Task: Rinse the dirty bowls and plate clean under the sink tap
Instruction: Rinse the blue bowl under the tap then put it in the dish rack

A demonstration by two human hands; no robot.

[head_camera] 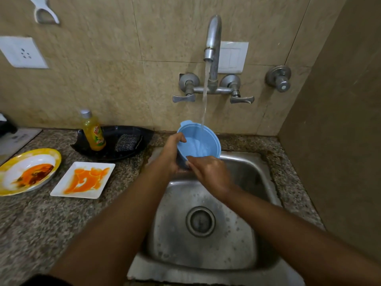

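Note:
A light blue plastic bowl point(201, 141) is tilted under the running tap point(213, 38) above the steel sink point(257, 176), and water falls into it. My left hand point(172, 153) grips the bowl's left rim and underside. My right hand point(210, 172) holds its near rim, fingers on the edge. On the counter to the left lie a yellow-rimmed bowl point(12, 182) smeared with orange and brown sauce and a square white plate point(61, 189) streaked with orange.
A black tray point(115, 153) at the back of the granite counter point(51, 219) holds a yellow dish-soap bottle point(93, 133) and a steel scrubber point(126, 142). Two tap handles and a valve point(279, 78) stick out of the tiled wall. A side wall stands right of the sink.

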